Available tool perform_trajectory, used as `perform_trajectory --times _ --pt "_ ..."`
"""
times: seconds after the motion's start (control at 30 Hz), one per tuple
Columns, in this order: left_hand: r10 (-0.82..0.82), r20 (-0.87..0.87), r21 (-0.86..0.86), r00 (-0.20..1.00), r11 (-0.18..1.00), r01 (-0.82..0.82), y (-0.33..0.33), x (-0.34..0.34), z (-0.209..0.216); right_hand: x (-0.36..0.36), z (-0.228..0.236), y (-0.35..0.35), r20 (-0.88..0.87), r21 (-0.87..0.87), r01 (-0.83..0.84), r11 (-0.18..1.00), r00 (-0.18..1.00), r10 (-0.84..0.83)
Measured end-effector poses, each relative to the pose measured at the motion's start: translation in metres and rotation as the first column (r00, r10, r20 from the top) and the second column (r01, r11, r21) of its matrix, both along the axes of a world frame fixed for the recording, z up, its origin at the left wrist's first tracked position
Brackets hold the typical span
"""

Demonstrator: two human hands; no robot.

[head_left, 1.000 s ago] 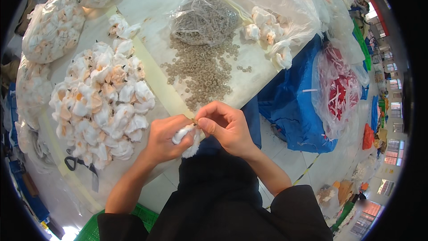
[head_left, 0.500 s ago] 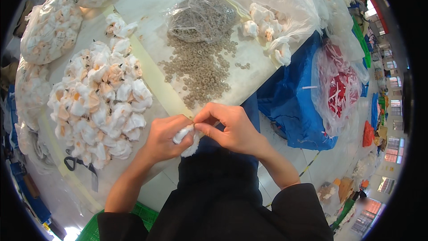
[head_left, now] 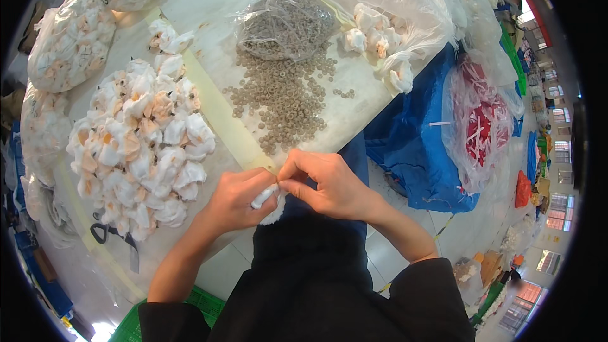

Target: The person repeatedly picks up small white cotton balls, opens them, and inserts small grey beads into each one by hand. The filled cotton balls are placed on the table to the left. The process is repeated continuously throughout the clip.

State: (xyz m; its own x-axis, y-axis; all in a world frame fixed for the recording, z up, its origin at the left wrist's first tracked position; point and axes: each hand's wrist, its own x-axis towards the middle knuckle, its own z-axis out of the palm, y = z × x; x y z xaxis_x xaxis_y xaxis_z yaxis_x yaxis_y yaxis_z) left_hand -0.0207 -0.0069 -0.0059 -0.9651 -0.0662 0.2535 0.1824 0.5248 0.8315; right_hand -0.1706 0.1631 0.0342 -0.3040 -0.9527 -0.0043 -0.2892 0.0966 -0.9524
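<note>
Near the table's front edge, my left hand [head_left: 235, 197] is closed around a small white plush piece [head_left: 273, 210], whose fluffy part shows below the fingers. My right hand [head_left: 326, 183] meets it there, thumb and forefinger pinched together at the piece's top edge. Whatever lies between those fingertips is too small to make out. Just beyond my hands, loose grey-brown ring-shaped discs [head_left: 288, 111] are scattered on the table, spilling from a clear bag of discs [head_left: 285, 22]. A big heap of white and peach plush pieces [head_left: 142, 145] lies to the left.
Filled clear bags [head_left: 73, 44] line the far left. Dark-handled scissors [head_left: 101, 231] lie below the heap. More plush pieces [head_left: 380, 31] rest by a clear plastic sheet at the right. Off the table's right edge stand a blue sack [head_left: 418, 145] and a bag of red material [head_left: 481, 123].
Both hands have shifted very slightly toward me and to the right with the plush piece. The right fingertips remain pinched at its top edge.
</note>
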Motion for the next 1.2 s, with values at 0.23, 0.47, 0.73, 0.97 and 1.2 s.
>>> perform_trajectory --times 0.23,0.47,0.73,0.97,1.2 --pt "-0.049 0.054 0.063 0.997 0.997 0.046 -0.002 0.000 -0.001 0.004 -0.005 0.000 0.099 -0.005 0.031 1.000 0.995 -0.030" --pt "-0.016 0.087 0.109 0.996 0.994 0.006 -0.003 -0.001 0.002 0.003 -0.005 -0.002 0.026 0.009 0.031 0.999 0.999 -0.031" --pt "-0.009 0.084 0.126 0.996 0.992 -0.002 -0.001 -0.001 0.005 -0.005 -0.004 0.007 0.199 0.075 0.008 0.997 0.980 -0.023" --pt "-0.058 0.105 0.103 0.993 0.994 0.047 -0.002 -0.002 0.003 -0.007 -0.002 0.006 -0.017 0.023 -0.047 0.999 0.999 0.048" --pt "-0.072 0.106 0.100 0.992 0.993 0.061 -0.002 -0.003 0.003 -0.004 -0.006 0.004 -0.083 -0.020 -0.056 0.998 0.995 0.054"
